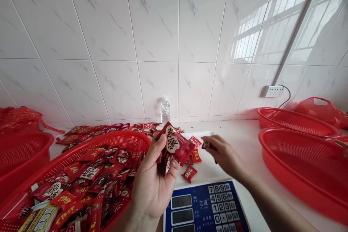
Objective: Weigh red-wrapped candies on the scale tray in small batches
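My left hand (152,192) is closed around several red snack packets (181,146), held up over the near left part of the white weighing tray (208,172). The front packet is the largest and has dark lettering on a pale patch. To the right, my right hand (230,157) pinches a small dark-red wrapped candy (207,145) above the tray. Several small packets lie on the tray, among them a red candy (189,173) near its front edge. In front of the tray is the blue panel of a digital scale (202,203).
A red basket (136,136) full of mixed packets stands at left, with more packets (89,130) behind it. A clear bottle (165,111) stands by the tiled wall. Red baskets (272,174) are at right. Part of another person's hand (343,144) shows at the right edge.
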The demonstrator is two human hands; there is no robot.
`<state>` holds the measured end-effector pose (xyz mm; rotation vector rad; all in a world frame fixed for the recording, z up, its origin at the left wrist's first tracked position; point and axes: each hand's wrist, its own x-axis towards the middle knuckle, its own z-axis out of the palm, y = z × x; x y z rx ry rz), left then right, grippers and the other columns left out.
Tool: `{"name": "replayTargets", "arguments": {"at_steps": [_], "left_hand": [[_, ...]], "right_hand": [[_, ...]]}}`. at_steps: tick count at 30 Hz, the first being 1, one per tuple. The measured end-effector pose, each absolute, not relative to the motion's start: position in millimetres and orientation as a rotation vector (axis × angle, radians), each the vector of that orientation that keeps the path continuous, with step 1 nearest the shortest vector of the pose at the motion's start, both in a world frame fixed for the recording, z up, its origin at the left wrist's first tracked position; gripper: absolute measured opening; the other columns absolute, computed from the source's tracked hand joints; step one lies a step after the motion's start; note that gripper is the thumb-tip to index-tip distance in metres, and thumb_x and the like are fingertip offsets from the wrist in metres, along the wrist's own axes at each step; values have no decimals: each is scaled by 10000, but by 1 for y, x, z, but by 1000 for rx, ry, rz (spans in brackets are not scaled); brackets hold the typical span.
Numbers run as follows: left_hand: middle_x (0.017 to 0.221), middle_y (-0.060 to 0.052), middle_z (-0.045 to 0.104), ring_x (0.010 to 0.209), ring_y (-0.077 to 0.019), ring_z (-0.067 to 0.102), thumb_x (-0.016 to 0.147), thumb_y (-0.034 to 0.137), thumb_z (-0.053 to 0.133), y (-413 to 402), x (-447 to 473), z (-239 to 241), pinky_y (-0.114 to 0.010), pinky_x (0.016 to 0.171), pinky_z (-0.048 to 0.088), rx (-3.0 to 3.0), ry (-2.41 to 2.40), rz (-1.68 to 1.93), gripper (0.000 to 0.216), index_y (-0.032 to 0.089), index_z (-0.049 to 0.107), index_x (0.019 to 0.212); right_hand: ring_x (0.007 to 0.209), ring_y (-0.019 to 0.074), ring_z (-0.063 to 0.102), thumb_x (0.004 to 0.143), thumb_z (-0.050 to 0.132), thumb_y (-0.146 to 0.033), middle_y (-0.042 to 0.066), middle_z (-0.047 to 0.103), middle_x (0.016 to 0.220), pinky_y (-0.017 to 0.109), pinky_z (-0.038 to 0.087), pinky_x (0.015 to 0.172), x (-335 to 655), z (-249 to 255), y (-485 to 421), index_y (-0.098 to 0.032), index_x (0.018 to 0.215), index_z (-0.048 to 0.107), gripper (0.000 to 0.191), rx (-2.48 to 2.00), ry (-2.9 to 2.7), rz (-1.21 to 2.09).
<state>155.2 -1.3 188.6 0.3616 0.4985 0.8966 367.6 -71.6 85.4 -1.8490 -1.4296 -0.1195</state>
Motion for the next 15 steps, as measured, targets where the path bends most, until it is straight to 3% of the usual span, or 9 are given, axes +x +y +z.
{"name": "replayTargets", "arguments": {"at_steps": [3,6,9,15], "left_hand": [[824,18,747,593,-104,698,888,27,555,-1,155,188,-155,403,506,371,494,897,219,194,697,892],[817,24,750,609,-110,708,898,23,533,0,156,188,-160,414,520,381,500,898,256,211,707,910],[803,32,750,596,-106,705,901,8,507,-1,157,189,-160,413,528,376,504,903,286,209,710,883],[863,35,753,606,-95,707,914,38,506,-2,158,188,-143,393,519,354,572,878,280,218,720,916]], "right_hand": [[587,119,580,943,444,-321,73,606,1129,297,525,589,401,89,-94,-249,1267,555,350,-1945,-1224,-272],[811,205,627,925,449,-355,103,601,1151,359,520,724,438,88,-121,-228,1283,551,394,-2081,-1036,-448],[1040,291,572,912,416,-340,142,600,1162,424,489,829,471,80,-144,-188,1287,559,429,-2224,-900,-559],[1162,373,509,872,400,-297,180,585,1211,535,428,928,513,52,-171,-145,1278,583,471,-2441,-762,-536]]}}
